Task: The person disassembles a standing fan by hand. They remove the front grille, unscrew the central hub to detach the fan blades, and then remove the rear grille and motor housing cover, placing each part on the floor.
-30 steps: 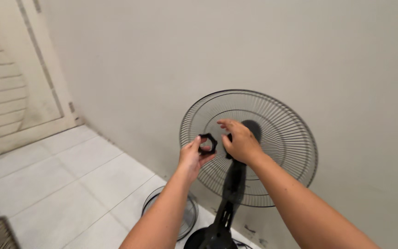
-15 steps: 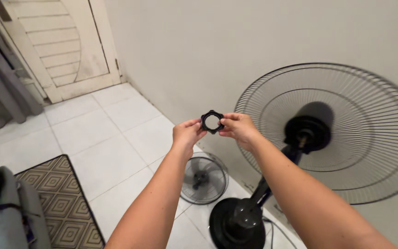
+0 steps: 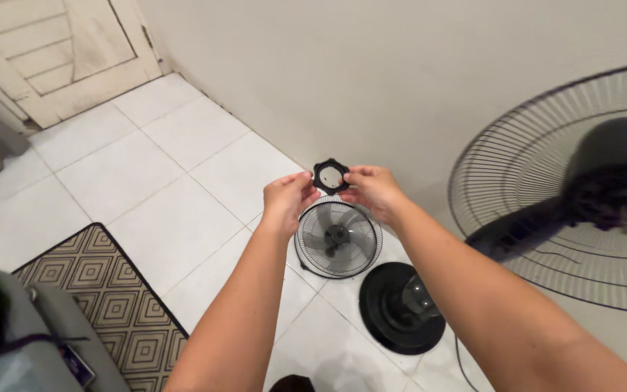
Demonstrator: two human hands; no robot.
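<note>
A small black ring nut (image 3: 330, 175) with a notched rim is pinched between my two hands in front of me. My left hand (image 3: 287, 199) grips its left edge and my right hand (image 3: 371, 190) grips its right edge. Below them on the white tile floor lies a round front fan guard (image 3: 338, 237) with grey blades showing through it. At the right a black stand fan rises, its rear wire guard (image 3: 546, 196) and motor housing (image 3: 615, 178) facing the wall, on a round black base (image 3: 400, 308).
A beige wall runs behind the fan. A pale panelled door (image 3: 52, 51) stands at the top left. A brown patterned mat (image 3: 103, 305) lies at the lower left, beside a grey cushioned object (image 3: 30, 341) at the frame's edge.
The view has tilted down and left, so the fan head slid to the right edge. Both hands carried the ring nut away from the fan hub, now over the floor guard.
</note>
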